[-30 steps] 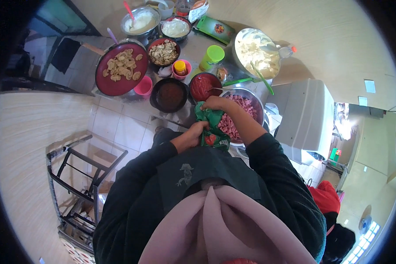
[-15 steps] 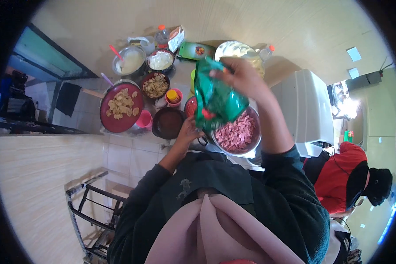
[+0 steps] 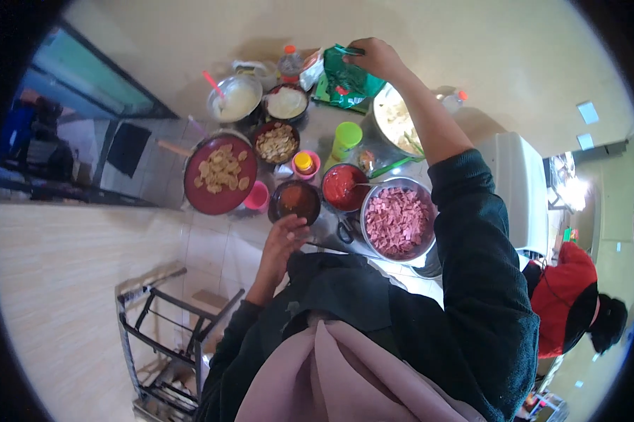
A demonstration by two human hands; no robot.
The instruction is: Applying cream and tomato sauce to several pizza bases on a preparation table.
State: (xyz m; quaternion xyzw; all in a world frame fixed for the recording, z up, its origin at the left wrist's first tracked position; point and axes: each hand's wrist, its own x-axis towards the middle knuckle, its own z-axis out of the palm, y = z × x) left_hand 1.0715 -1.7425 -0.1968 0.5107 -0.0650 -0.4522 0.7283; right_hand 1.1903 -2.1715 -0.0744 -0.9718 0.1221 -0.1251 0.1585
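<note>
My right hand [image 3: 377, 59] stretches to the back of the table, its fingers closed on the top edge of a shiny green plastic pouch [image 3: 346, 79]. That pouch hangs or stands in front of the wall. My left hand [image 3: 283, 243], loosely curled with fingers apart and nothing in it, is close to the near rim of a dark bowl [image 3: 296, 204] with brown contents. Right of it are a bowl of red sauce [image 3: 341, 187] with a spoon and a large metal bowl of chopped pink meat [image 3: 398, 222]. A green-lidded container [image 3: 346, 139] stands behind the sauce.
To the left lie a red plate of light-brown pieces [image 3: 221, 173], a pink cup [image 3: 258, 197] and a smaller bowl of similar pieces [image 3: 276, 143]. White mixture fills a bowl [image 3: 235, 100] farther back. A white appliance [image 3: 520, 190] and a person in red [image 3: 565, 295] are at right.
My right hand has carried the green pouch from above the bowls to the back of the table. My left hand has drawn back slightly toward me, and the sauce bowl shows fully.
</note>
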